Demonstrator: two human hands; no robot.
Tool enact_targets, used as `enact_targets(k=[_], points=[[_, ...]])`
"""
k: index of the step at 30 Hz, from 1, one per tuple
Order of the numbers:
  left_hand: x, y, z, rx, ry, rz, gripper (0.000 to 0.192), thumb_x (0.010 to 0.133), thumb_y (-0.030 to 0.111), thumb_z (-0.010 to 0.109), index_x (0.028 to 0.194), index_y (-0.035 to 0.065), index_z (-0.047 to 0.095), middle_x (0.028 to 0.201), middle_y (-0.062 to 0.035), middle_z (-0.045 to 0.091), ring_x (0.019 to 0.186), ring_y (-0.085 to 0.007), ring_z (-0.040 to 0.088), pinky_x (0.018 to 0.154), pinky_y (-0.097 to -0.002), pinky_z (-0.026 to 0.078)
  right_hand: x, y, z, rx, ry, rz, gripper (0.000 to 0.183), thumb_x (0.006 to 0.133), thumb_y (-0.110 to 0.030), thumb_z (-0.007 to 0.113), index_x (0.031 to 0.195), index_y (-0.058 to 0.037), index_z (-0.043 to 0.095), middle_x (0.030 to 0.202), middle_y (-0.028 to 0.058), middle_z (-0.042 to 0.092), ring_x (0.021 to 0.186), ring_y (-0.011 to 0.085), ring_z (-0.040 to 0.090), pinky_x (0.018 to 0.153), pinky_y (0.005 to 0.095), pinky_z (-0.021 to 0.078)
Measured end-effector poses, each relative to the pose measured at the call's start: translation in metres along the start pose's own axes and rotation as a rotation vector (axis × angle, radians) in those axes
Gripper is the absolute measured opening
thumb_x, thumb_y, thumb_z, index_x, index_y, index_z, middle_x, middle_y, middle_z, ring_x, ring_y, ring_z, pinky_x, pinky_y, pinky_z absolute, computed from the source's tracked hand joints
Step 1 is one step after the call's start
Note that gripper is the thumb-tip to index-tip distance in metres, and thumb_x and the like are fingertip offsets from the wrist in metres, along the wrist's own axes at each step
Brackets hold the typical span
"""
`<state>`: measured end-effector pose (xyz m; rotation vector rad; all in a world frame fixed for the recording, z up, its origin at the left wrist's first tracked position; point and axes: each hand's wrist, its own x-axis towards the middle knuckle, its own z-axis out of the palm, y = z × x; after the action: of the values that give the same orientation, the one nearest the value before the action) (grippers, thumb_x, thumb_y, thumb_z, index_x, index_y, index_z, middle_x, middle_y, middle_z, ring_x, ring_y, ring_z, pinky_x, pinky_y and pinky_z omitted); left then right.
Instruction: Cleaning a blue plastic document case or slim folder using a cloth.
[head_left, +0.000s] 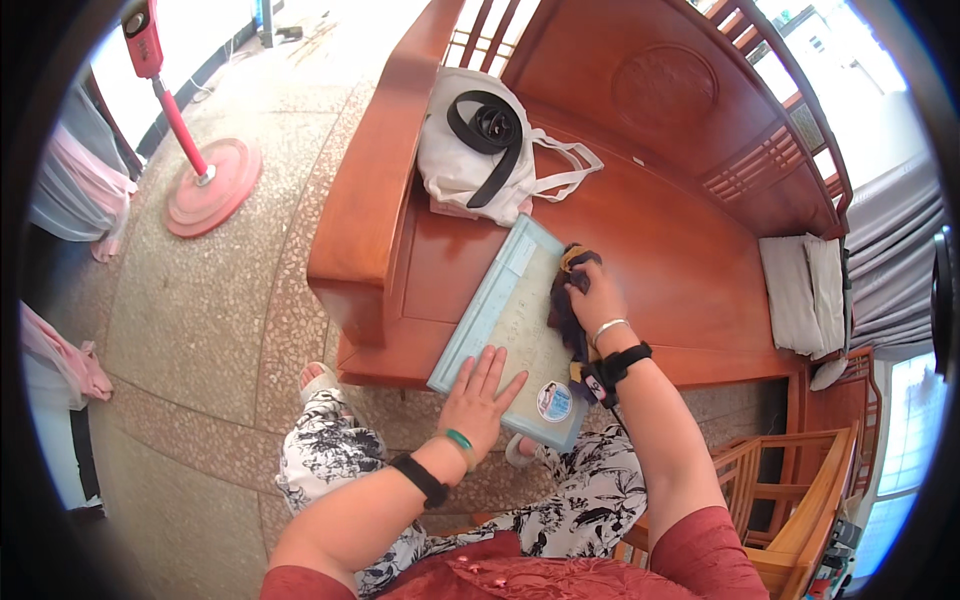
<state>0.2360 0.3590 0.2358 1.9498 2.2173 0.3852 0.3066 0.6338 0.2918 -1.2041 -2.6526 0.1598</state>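
A flat rectangular board with a pale blue frame (474, 319) lies slanted over the front edge of a reddish wooden bench (675, 300). It bears writing and a round sticker (554, 401) near its lower corner. My left hand (480, 397) rests flat on the board's lower left part, fingers spread, holding nothing. In my right hand (596, 296) is a bunched dark cloth (564, 307) with a yellowish part, pressed on the board's right side; it hangs down along that edge towards my wrist. The fingers' undersides are hidden.
A white fabric bag (457, 165) with a coiled black belt (487, 124) on it lies on the bench by the armrest (352, 247). Folded grey cushions (799, 292) are at the far right. A red round stand base (214, 187) is on the floor, and a wooden chair (810, 517) stands lower right.
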Motion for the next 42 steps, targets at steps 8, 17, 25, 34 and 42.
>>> enact_targets(k=[8,17,25,34,42], points=[[-0.009,-0.002,0.0,0.012,-0.08,-0.031,0.077,0.097,0.013,0.052,0.171,0.0265,0.03,0.177,-0.0195,0.018,0.166,-0.0356,0.011,0.133,-0.0534,0.007,-0.03,-0.023,-0.008,0.141,-0.151,-0.096,0.031,0.092,-0.025,0.075,0.122,-0.0165,0.07,0.12,0.0194,0.071,0.108,0.0428,0.07,0.093,0.0521,0.0573],[-0.012,-0.001,-0.004,-0.018,-0.109,-0.058,0.078,0.097,0.011,0.05,0.171,0.0269,0.03,0.178,-0.0188,0.017,0.166,-0.0346,0.009,0.133,-0.053,0.006,-0.054,-0.05,-0.011,0.21,-0.197,-0.213,0.034,0.089,-0.025,0.078,0.121,-0.0148,0.071,0.12,0.0184,0.073,0.114,0.0426,0.069,0.1,0.0481,0.0561],[-0.002,0.006,-0.001,-0.039,-0.013,-0.019,0.071,0.098,0.013,0.05,0.167,0.0259,0.039,0.179,-0.0187,0.015,0.167,-0.0342,0.007,0.133,-0.0529,0.005,-0.01,0.0,0.0,0.037,-0.108,0.091,0.031,0.092,-0.022,0.076,0.122,-0.0146,0.071,0.121,0.0183,0.072,0.112,0.0417,0.069,0.097,0.0473,0.0565],[-0.001,0.005,-0.009,0.014,-0.064,-0.02,0.07,0.103,0.016,0.043,0.171,0.0262,0.03,0.179,-0.0173,0.014,0.167,-0.033,0.006,0.133,-0.0503,0.001,0.008,0.01,-0.007,0.176,0.0,-0.008,0.031,0.091,-0.02,0.076,0.121,-0.0145,0.073,0.119,0.0192,0.071,0.111,0.0431,0.068,0.095,0.0487,0.057],[-0.002,0.003,-0.008,0.029,-0.186,-0.031,0.064,0.105,0.021,0.044,0.168,0.0257,0.037,0.179,-0.0178,0.015,0.167,-0.0342,0.007,0.133,-0.0513,0.001,-0.05,-0.054,-0.017,0.25,-0.285,-0.215,0.035,0.087,-0.02,0.081,0.121,-0.018,0.072,0.116,0.0159,0.07,0.106,0.0401,0.07,0.091,0.0458,0.0573]])
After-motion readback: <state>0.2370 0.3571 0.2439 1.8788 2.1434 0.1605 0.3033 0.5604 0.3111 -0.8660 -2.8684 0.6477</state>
